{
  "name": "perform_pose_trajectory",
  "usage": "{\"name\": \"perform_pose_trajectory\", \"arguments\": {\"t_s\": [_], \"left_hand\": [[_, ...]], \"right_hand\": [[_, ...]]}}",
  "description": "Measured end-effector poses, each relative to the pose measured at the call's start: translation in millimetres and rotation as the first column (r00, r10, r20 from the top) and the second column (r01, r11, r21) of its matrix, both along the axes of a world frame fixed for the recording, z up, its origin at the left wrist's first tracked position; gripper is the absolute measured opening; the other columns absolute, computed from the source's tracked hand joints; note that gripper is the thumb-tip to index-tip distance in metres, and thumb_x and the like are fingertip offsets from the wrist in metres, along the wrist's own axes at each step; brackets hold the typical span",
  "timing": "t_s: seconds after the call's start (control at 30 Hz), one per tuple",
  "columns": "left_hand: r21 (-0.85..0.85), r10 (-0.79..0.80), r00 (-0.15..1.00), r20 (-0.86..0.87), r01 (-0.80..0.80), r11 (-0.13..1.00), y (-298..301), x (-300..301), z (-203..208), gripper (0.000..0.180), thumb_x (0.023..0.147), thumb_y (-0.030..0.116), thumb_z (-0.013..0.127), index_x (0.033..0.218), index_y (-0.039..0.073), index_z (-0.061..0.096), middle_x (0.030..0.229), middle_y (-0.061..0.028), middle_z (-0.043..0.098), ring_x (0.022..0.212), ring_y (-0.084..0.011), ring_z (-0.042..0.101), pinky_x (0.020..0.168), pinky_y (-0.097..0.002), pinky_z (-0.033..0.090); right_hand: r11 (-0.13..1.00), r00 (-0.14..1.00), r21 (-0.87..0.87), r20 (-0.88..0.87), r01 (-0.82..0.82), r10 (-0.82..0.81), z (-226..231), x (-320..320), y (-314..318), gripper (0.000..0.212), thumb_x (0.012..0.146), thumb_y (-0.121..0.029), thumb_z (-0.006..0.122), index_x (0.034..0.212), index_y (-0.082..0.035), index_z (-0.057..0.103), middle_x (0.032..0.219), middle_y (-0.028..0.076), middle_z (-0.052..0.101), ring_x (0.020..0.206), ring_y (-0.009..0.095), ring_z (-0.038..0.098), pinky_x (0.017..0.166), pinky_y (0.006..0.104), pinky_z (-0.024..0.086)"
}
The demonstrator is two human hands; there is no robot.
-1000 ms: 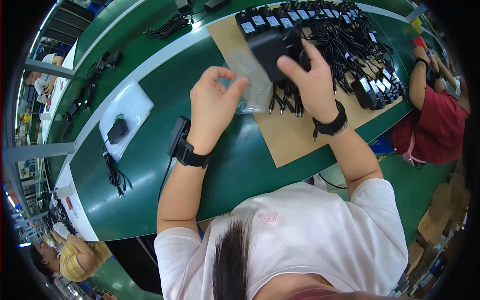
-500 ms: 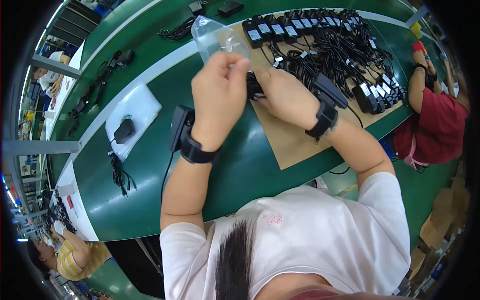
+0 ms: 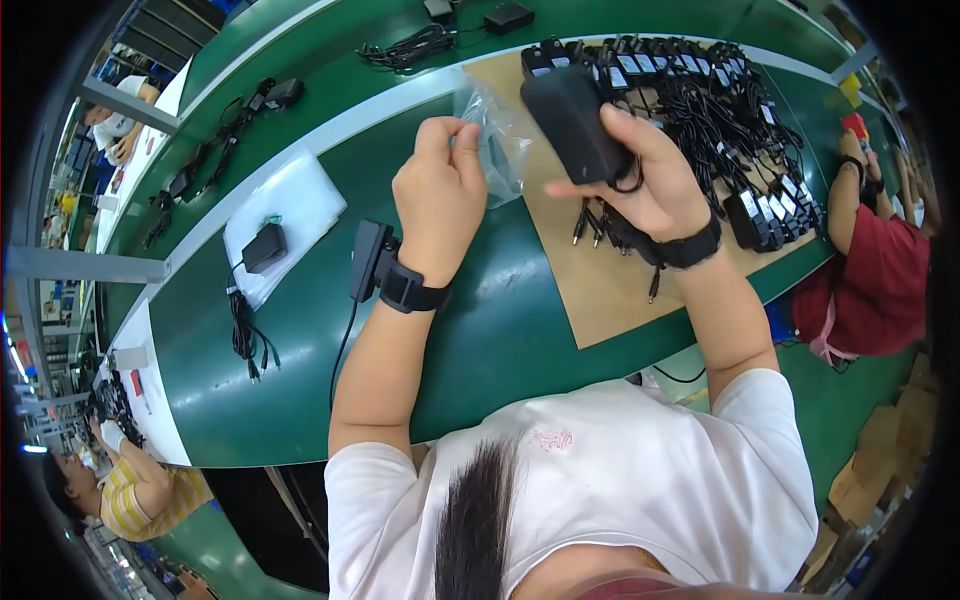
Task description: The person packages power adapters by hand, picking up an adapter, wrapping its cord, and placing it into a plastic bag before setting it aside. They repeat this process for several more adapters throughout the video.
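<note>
A clear plastic bag [image 3: 503, 150] hangs from my left hand [image 3: 440, 195], its edge pinched between thumb and fingers. Just to its right, my right hand [image 3: 655, 195] is turned palm up and grips a black power adapter [image 3: 572, 125], thumb along its side. The adapter is raised over a brown cardboard sheet [image 3: 590, 310] and stands apart from the bag. Below that hand, several cable plugs [image 3: 590, 230] dangle or lie over the sheet; I cannot tell which belong to the held adapter. Each wrist wears a black strap.
Rows of labelled adapters [image 3: 660, 65] with bundled cables [image 3: 690, 125] cover the cardboard. On the left, a stack of clear bags [image 3: 315, 195] bears another adapter [image 3: 265, 248]. More adapters lie beyond the white strip [image 3: 400, 88]. People work at right [image 3: 870, 270] and lower left [image 3: 150, 490].
My right hand has turned palm up and lifted the adapter into view. My left hand has shifted slightly right with the bag, which now hangs to the right of its fingers.
</note>
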State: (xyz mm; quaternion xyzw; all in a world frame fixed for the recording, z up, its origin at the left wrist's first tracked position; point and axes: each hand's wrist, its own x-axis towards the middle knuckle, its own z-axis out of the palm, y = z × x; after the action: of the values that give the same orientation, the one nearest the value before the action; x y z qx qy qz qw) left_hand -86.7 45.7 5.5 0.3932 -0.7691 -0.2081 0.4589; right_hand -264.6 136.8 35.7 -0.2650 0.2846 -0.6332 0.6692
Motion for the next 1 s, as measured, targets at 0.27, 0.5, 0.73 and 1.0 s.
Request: {"name": "perform_pose_trajectory", "arguments": {"t_s": [0.27, 0.5, 0.73, 1.0], "left_hand": [[0.269, -0.225, 0.867, -0.445, 0.369, 0.889, 22, -22, 5, 0.014, 0.089, 0.013, 0.051, 0.086, -0.001, 0.05, 0.066, -0.0012, 0.053, 0.056, -0.0056, 0.048, 0.049, -0.0214, 0.038], [0.516, 0.024, 0.792, -0.61, 0.374, 0.77, 0, 1, 18, 0.012, 0.088, 0.014, 0.053, 0.087, 0.002, 0.055, 0.059, 0.0066, 0.046, 0.048, 0.0007, 0.037, 0.042, -0.0162, 0.026], [0.284, -0.11, 0.861, -0.497, 0.281, 0.917, -1, 4, 31, 0.016, 0.089, 0.017, 0.053, 0.089, 0.001, 0.055, 0.058, 0.0037, 0.048, 0.049, -0.0013, 0.038, 0.044, -0.0178, 0.028], [0.163, -0.318, 0.939, -0.129, 0.336, 0.928, 0, 10, 32, 0.015, 0.087, 0.018, 0.055, 0.091, 0.003, 0.058, 0.065, -0.0051, 0.057, 0.057, -0.009, 0.049, 0.054, -0.0222, 0.041]], "right_hand": [[0.977, 0.96, 0.046, 0.182, 0.208, -0.213, -23, 31, -29, 0.027, 0.088, -0.024, 0.053, 0.104, -0.002, 0.055, 0.089, 0.006, 0.061, 0.079, 0.014, 0.057, 0.072, 0.03, 0.046], [0.799, 0.053, -0.599, -0.797, 0.063, -0.602, -15, 25, -14, 0.059, 0.072, -0.022, 0.072, 0.12, 0.001, 0.045, 0.104, 0.012, 0.059, 0.088, 0.019, 0.058, 0.08, 0.0282, 0.046], [0.825, -0.103, -0.554, -0.819, -0.11, -0.564, -20, 31, -12, 0.049, 0.07, -0.011, 0.068, 0.113, -0.002, 0.048, 0.097, 0.017, 0.056, 0.086, 0.034, 0.056, 0.074, 0.0361, 0.047], [0.955, -0.167, -0.227, -0.951, -0.193, -0.259, -9, 34, -20, 0.035, 0.072, -0.016, 0.064, 0.101, 0.001, 0.054, 0.08, 0.021, 0.059, 0.078, 0.035, 0.058, 0.069, 0.0382, 0.047]]}}
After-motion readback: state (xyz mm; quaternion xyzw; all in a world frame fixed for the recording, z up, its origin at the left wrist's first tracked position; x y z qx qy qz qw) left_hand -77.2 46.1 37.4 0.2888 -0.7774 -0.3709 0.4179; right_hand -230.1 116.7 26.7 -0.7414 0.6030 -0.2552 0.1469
